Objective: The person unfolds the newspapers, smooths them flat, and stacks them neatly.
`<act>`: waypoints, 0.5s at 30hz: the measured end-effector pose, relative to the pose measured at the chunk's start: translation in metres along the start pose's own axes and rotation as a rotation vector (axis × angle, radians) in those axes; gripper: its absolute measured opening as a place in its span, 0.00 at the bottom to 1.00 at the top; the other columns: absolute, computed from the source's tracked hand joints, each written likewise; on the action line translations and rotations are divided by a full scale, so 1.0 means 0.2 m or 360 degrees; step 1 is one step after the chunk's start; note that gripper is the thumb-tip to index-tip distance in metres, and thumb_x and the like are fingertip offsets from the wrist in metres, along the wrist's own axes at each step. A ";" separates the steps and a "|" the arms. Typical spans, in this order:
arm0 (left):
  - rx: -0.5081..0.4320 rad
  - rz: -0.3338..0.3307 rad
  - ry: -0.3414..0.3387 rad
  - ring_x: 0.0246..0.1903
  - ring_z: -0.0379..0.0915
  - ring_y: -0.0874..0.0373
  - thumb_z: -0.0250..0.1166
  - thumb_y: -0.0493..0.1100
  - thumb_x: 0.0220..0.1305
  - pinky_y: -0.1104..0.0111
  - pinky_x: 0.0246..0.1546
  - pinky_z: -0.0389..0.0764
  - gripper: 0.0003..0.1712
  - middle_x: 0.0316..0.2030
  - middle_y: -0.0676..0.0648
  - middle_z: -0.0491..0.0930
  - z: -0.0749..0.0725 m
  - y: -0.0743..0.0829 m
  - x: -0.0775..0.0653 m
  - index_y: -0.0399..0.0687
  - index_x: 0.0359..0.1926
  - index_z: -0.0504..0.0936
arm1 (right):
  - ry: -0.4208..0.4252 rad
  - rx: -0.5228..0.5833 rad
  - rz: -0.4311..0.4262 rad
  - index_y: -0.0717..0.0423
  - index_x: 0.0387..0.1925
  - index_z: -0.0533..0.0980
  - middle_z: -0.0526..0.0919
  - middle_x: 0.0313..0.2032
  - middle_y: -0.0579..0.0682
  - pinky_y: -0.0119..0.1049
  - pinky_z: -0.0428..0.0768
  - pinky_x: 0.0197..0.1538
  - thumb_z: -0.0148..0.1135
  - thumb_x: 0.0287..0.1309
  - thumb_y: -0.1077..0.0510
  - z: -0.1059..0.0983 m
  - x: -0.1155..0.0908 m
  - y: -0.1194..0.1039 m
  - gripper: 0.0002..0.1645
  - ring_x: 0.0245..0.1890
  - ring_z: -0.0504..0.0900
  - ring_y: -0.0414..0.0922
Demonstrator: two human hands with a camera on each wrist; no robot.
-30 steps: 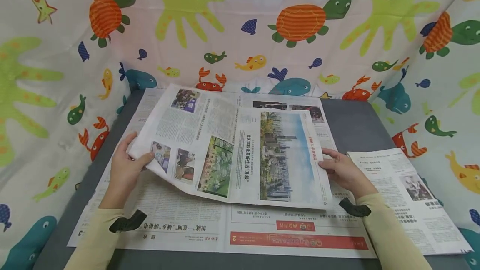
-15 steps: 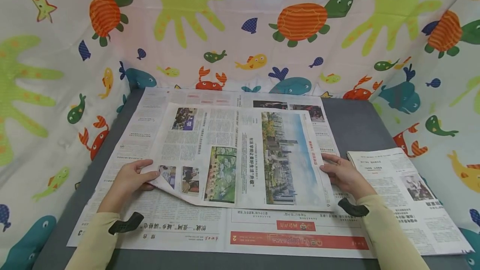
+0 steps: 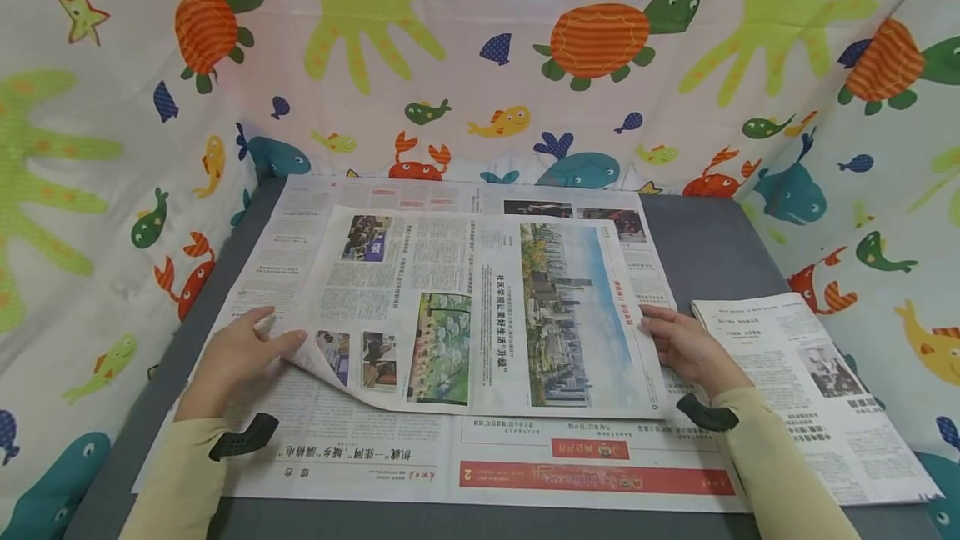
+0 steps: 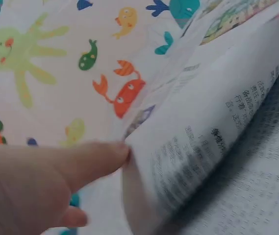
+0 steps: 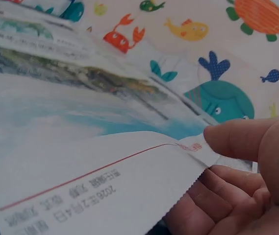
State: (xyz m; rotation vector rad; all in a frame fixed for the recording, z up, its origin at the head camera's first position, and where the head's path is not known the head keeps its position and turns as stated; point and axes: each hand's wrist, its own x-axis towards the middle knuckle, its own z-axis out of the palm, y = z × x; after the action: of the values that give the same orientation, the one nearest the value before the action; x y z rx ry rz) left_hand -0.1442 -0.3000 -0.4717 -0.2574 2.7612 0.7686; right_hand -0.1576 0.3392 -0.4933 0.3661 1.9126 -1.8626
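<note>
A folded newspaper [image 3: 352,273] with photographs lies across a larger spread newspaper [image 3: 600,482] on the grey table. Its near left corner is lifted and curled; in the left wrist view the printed underside of the folded newspaper [image 4: 198,132] shows. My left hand [image 3: 236,361] is at that corner, thumb tip right at the paper's edge, index finger spread away from the thumb. At the right side, my right hand [image 3: 690,348] pinches the folded newspaper's edge. The right wrist view shows the thumb [image 5: 237,139] above the paper and fingers beneath.
To the right lies another folded newspaper stack [image 3: 787,373], close beside my right forearm. A sea-animal print curtain [image 3: 480,48] stands behind and along both sides of the grey table [image 3: 697,248].
The left side of the folded newspaper has come down onto the spread sheet. My left hand came down with it, then drew slightly left, its index finger spreading. My right hand stays nearly still.
</note>
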 end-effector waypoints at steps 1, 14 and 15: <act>0.0036 0.0031 0.0101 0.56 0.73 0.25 0.64 0.67 0.64 0.34 0.53 0.76 0.56 0.62 0.20 0.71 -0.01 0.02 -0.01 0.30 0.76 0.57 | -0.0042 0.0051 -0.0014 0.59 0.82 0.42 0.88 0.41 0.32 0.32 0.86 0.44 0.53 0.77 0.54 0.00 -0.01 -0.01 0.44 0.41 0.88 0.34; 0.0388 0.1097 -0.0132 0.78 0.37 0.25 0.71 0.67 0.58 0.31 0.74 0.45 0.55 0.81 0.34 0.46 0.43 0.71 -0.15 0.55 0.80 0.59 | -0.0372 0.0354 -0.0303 0.37 0.58 0.75 0.90 0.47 0.39 0.34 0.86 0.43 0.41 0.81 0.56 -0.03 -0.08 -0.05 0.18 0.44 0.89 0.38; 0.0414 0.1144 -0.0217 0.79 0.36 0.26 0.70 0.69 0.58 0.31 0.74 0.44 0.54 0.81 0.35 0.45 0.48 0.75 -0.15 0.57 0.80 0.59 | -0.0410 0.0387 -0.0305 0.37 0.58 0.75 0.90 0.48 0.40 0.34 0.87 0.43 0.39 0.82 0.56 -0.03 -0.08 -0.05 0.19 0.45 0.90 0.38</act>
State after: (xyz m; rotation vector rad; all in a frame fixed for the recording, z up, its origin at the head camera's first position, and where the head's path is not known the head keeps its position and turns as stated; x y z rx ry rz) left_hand -0.1322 -0.1195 -0.4697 0.8428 2.7619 0.5203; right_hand -0.1498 0.3470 -0.4774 0.0121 1.6021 -2.1562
